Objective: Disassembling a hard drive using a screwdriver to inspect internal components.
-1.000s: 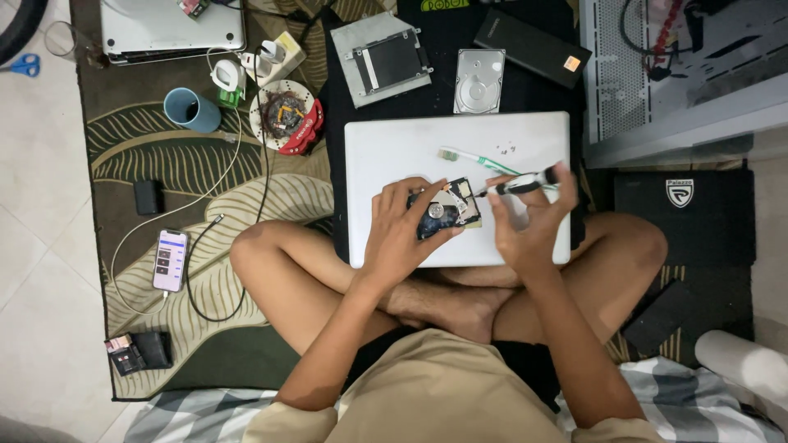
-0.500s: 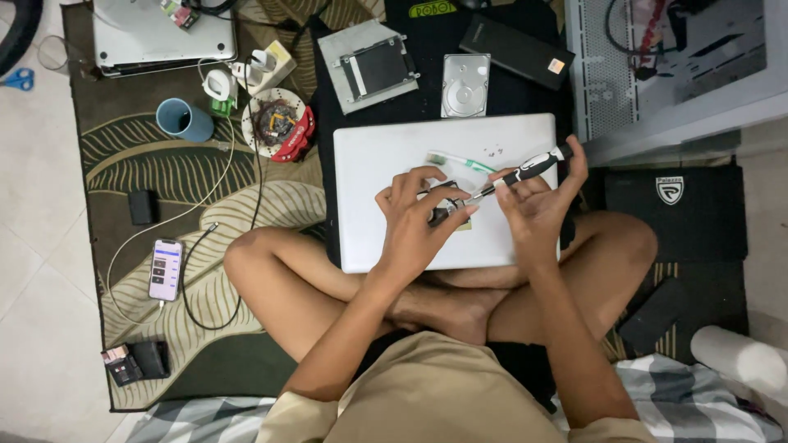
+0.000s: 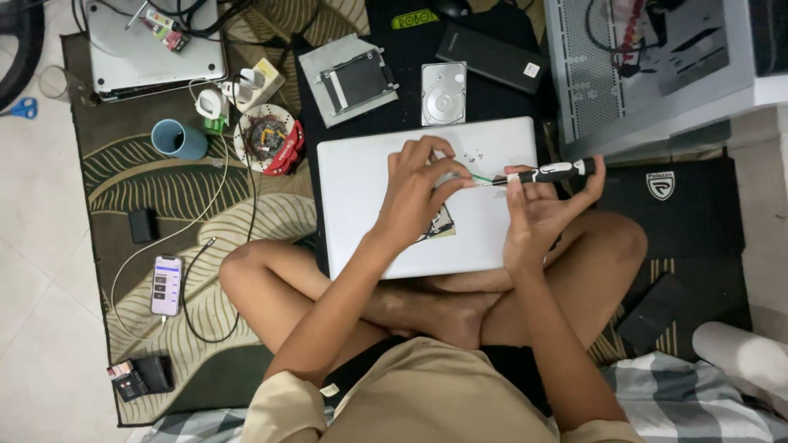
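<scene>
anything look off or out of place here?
Mostly clutter. A bare hard drive and its bracket lie loose, askew on the black mat. Cables trail across the rug beside a phone. Nothing spilled; the blue cup is upright.

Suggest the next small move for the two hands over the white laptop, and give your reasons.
Probably seat the bit. The right hand holds the screwdriver level, and the left hand pinches at its tip above the laptop. The small part lies below, untouched, so the tool seems not yet ready.
</scene>
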